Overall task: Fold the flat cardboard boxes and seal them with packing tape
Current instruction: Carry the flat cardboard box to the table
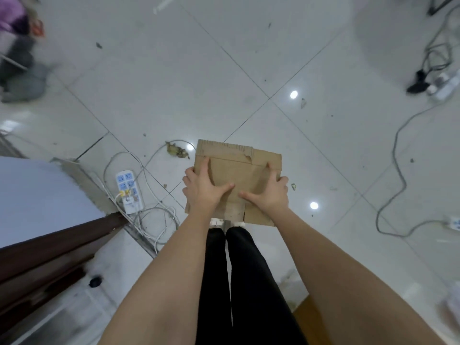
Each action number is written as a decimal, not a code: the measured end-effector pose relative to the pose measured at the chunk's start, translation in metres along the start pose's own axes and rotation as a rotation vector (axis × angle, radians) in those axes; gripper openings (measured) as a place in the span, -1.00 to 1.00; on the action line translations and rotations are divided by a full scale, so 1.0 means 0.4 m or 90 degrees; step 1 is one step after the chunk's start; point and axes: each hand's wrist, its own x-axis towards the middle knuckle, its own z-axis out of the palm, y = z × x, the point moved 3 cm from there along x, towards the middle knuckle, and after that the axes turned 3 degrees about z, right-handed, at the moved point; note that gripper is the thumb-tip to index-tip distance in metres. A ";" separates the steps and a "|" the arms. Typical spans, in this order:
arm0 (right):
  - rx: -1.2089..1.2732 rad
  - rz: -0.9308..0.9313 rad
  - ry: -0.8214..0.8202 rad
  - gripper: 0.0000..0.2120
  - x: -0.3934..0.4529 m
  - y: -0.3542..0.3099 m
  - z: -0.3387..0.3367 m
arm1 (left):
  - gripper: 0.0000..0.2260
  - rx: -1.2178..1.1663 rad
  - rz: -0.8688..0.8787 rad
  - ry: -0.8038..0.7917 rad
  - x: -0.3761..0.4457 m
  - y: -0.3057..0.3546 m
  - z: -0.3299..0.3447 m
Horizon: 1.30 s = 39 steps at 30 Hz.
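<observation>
A brown cardboard box (236, 170), still mostly flat, is held out in front of me above my legs and the tiled floor. My left hand (202, 188) grips its left edge, thumb lying across the top face and fingers wrapped round the side. My right hand (267, 189) grips the right edge the same way, thumb pointing inward. The far flap has a torn patch and exposed corrugation. A short flap hangs at the near edge between my wrists. No packing tape is in sight.
A white power strip (129, 191) with tangled white cables lies on the floor to the left, beside a dark wooden cabinet (49, 247) with a pale top. A grey cable (398, 170) snakes along the right. Another person crouches at the far left (17, 58).
</observation>
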 end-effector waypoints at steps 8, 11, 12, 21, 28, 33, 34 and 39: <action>0.112 0.006 0.032 0.10 -0.081 -0.143 -0.108 | -0.18 0.024 0.089 0.043 -0.012 0.097 -0.191; 0.085 -0.012 0.068 0.09 -0.113 -0.207 -0.155 | -0.15 0.049 0.133 0.056 -0.026 0.121 -0.262; 0.081 -0.014 0.081 0.09 -0.123 -0.226 -0.170 | -0.13 0.077 0.156 0.051 -0.031 0.129 -0.284; 0.029 -0.059 0.139 0.09 -0.189 -0.379 -0.248 | -0.12 0.104 0.194 0.066 -0.047 0.157 -0.435; 0.000 -0.075 0.171 0.09 -0.199 -0.447 -0.287 | -0.16 0.060 0.189 0.090 -0.023 0.197 -0.493; -0.009 -0.078 0.159 0.07 -0.172 -0.508 -0.313 | -0.16 0.060 0.171 0.091 0.019 0.228 -0.531; -0.010 -0.081 0.156 0.07 -0.160 -0.525 -0.319 | -0.16 0.058 0.168 0.091 0.033 0.237 -0.542; 0.008 -0.101 0.122 -0.02 -0.056 -0.616 -0.344 | -0.15 0.076 0.146 0.094 0.150 0.287 -0.595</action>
